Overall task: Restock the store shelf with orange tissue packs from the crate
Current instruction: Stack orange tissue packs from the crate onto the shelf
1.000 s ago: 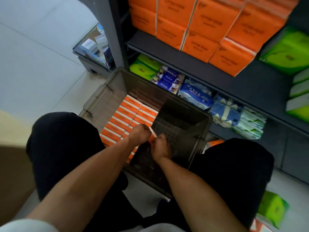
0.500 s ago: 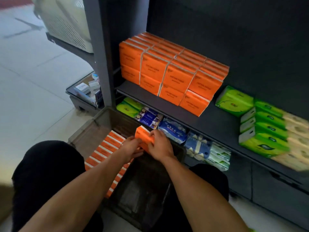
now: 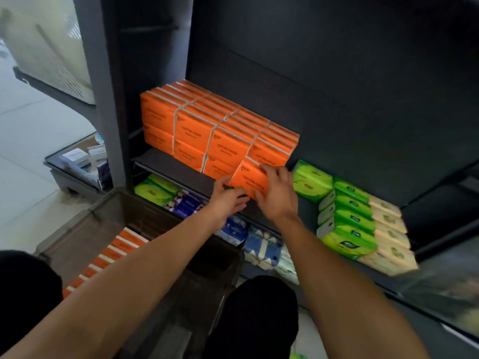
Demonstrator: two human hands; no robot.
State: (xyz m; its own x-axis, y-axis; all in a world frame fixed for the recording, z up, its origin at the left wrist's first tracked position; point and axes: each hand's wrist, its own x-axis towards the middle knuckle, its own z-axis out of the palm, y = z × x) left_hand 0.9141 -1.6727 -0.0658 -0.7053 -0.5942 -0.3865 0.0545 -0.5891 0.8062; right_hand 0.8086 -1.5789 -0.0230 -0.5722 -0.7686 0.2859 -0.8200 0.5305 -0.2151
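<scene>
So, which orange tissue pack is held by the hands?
The tilted orange pack at the stack's front right corner, between left hand and right hand; the others sit square, untouched.

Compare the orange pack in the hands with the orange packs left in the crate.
The held orange pack is up at the shelf, gripped by left hand and right hand; the crate packs sit untouched. The held one shows its broad face; the crate ones stand on edge in a row. Same orange wrap.

Green tissue packs (image 3: 347, 216) sit stacked in a block, cream packs (image 3: 388, 229) pressed against their right side. Below and left of the green block lie blue-and-white packs (image 3: 261, 244); farther left, a lime-green pack (image 3: 155, 189) beside dark blue packets (image 3: 188, 203).
</scene>
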